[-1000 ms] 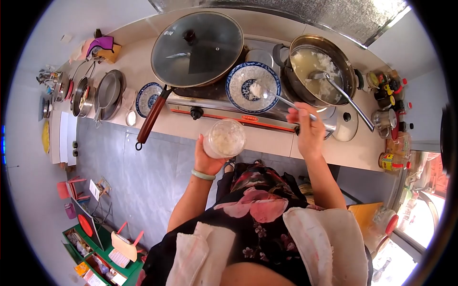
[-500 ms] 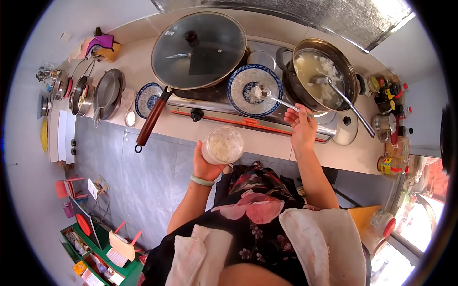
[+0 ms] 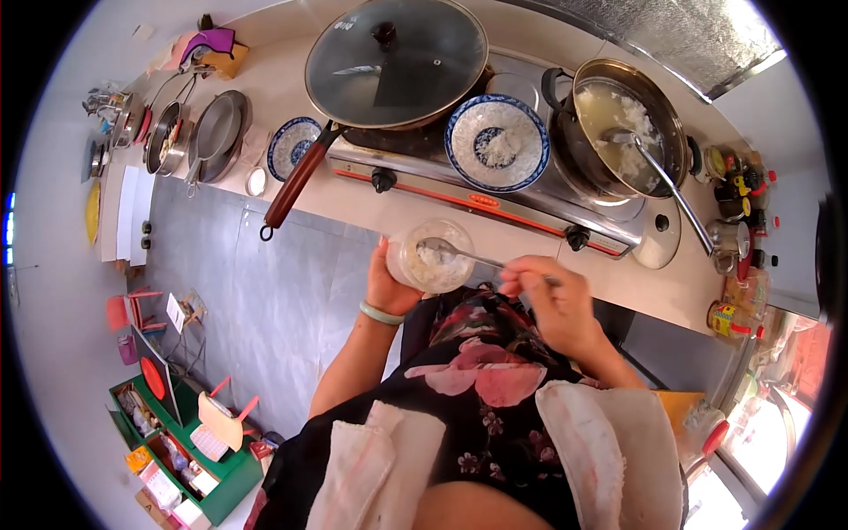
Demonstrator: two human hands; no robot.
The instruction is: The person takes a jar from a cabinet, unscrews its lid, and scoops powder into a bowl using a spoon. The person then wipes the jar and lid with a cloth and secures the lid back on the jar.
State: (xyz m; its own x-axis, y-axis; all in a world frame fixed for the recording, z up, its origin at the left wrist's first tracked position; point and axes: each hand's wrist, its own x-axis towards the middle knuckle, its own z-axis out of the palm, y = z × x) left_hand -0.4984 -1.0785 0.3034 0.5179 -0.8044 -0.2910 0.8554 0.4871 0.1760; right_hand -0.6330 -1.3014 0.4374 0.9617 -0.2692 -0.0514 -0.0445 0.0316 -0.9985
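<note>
My left hand [image 3: 393, 281] is closed round a clear round container [image 3: 459, 276] holding a white, crumbly food. A metal spoon [image 3: 481, 259] is pinched in my right hand [image 3: 556, 300], its bowl dipped inside that container. Beyond them, on the stove, sits a blue-rimmed bowl [image 3: 460, 163] with a small white heap [image 3: 505, 148] in it. To its right stands a two-handled pot [image 3: 673, 132] of cloudy liquid with white lumps, and a ladle [image 3: 658, 170] leans in it over the rim.
A lidded wok [image 3: 389, 75] covers the left burner, its wooden handle [image 3: 300, 179] jutting over the counter edge. Left of it are a smaller blue bowl [image 3: 281, 163], a strainer [image 3: 215, 128] and pans. A glass lid [image 3: 660, 237] and several jars [image 3: 729, 208] stand at right.
My right hand has brought the spoon from the blue-rimmed bowl back into the container. The bowl now shows a white heap without the spoon. The view has shifted slightly.
</note>
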